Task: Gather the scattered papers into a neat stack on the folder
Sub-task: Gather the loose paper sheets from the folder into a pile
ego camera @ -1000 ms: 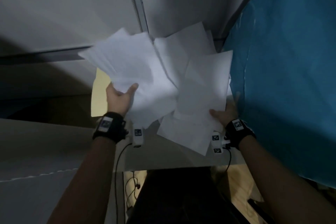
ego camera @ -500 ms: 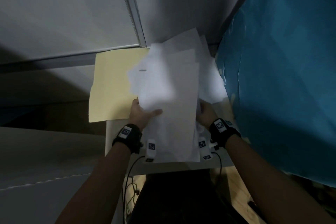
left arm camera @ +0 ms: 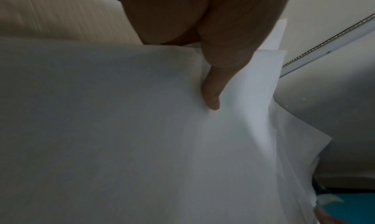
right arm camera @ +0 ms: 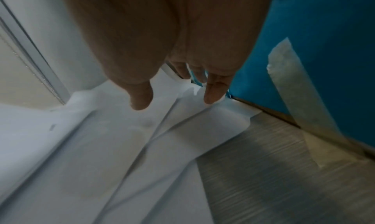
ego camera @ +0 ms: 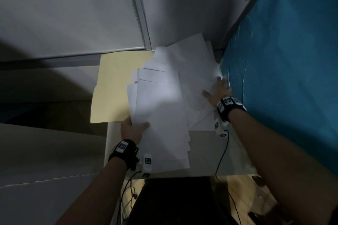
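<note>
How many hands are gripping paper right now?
1. The left hand grips the near bundle of papers, thumb on top. The right hand lies flat on the loose sheets by the blue sheet.

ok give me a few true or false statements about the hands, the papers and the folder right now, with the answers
1. The left hand grips a bundle of white papers, thumb on top. True.
2. The right hand is curled into a fist that holds one sheet. False: its fingers are spread and lie flat on the loose sheets.
3. The yellow folder lies to the left of the papers and is partly covered by them. True.
4. The papers already form a neat, squared stack. False: their edges fan out at different angles.
5. A red cloth hangs beside the right hand. False: the blue sheet there is blue.
</note>
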`<move>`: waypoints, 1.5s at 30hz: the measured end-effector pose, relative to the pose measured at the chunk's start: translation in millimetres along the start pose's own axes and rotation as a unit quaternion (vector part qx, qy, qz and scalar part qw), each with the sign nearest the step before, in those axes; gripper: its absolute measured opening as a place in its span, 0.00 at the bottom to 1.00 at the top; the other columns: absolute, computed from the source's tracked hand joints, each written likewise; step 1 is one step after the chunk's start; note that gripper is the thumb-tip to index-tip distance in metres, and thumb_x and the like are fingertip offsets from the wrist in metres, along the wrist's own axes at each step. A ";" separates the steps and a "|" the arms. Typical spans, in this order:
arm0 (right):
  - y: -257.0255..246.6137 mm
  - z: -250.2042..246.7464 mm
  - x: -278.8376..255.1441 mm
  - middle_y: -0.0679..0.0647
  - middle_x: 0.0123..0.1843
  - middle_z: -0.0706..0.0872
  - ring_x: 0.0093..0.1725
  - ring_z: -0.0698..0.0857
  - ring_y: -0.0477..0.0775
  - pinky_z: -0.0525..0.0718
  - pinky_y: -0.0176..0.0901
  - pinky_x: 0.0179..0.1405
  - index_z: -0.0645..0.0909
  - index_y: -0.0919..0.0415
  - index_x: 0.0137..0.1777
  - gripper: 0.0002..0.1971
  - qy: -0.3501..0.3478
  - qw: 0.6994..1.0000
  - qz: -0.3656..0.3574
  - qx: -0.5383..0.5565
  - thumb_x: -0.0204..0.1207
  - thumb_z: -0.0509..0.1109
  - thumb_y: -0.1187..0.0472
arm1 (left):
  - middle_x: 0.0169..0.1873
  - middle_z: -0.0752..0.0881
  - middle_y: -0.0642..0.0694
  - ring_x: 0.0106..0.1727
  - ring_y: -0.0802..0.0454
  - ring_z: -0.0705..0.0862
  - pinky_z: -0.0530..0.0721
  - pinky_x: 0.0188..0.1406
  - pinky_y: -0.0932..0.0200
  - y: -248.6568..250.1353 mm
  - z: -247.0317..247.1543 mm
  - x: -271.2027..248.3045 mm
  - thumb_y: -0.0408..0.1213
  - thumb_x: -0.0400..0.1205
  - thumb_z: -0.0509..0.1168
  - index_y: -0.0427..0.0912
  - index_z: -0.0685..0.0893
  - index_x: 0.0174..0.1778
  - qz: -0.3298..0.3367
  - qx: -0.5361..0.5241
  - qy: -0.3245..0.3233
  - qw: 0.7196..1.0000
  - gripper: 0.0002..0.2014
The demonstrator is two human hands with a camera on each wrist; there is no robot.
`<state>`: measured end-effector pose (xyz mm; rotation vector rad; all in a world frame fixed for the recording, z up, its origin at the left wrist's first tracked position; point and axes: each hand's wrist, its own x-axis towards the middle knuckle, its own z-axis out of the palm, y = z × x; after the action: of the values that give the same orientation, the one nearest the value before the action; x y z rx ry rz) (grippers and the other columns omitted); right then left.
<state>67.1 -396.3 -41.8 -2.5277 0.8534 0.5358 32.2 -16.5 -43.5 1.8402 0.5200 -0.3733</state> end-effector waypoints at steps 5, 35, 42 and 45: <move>-1.5 15.5 -17.0 0.60 0.83 0.57 0.79 0.62 0.72 0.71 0.71 0.74 0.56 0.48 0.82 0.54 -0.009 0.994 -0.028 -0.100 0.61 0.78 0.28 | 0.51 0.95 0.40 0.51 0.38 0.94 0.94 0.55 0.38 -5.1 -5.8 3.2 0.27 0.72 0.87 0.39 0.93 0.61 0.012 -0.002 0.004 1.000 0.22; -28.9 16.5 -41.0 0.58 0.47 0.90 0.51 0.89 0.60 0.87 0.47 0.51 0.89 0.73 0.52 0.19 0.019 0.968 0.035 0.246 0.78 0.74 0.53 | 0.55 0.95 0.38 0.54 0.39 0.93 0.93 0.59 0.41 -9.8 16.7 -9.3 0.31 0.73 0.86 0.37 0.93 0.64 -0.002 0.116 -0.006 0.993 0.22; -32.8 -58.0 -82.1 0.71 0.44 0.87 0.43 0.85 0.67 0.72 0.40 0.41 0.85 0.71 0.51 0.11 0.188 0.955 -0.056 0.221 0.86 0.62 0.66 | 0.51 0.96 0.38 0.54 0.36 0.95 0.94 0.57 0.39 1.3 17.3 -10.5 0.38 0.72 0.81 0.38 0.94 0.64 -0.015 0.089 -0.008 0.996 0.23; -35.7 -86.8 -104.4 0.66 0.38 0.84 0.36 0.81 0.63 0.70 0.41 0.36 0.83 0.70 0.56 0.11 0.316 0.918 -0.110 0.212 0.88 0.60 0.66 | 0.56 0.94 0.34 0.56 0.36 0.93 0.88 0.54 0.49 5.8 20.1 -11.3 0.35 0.79 0.80 0.34 0.92 0.67 -0.003 0.106 -0.007 0.994 0.21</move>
<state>32.1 -363.8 90.3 -2.3375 0.7630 -0.5246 25.6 -39.0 -39.6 2.0382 0.4904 -0.4598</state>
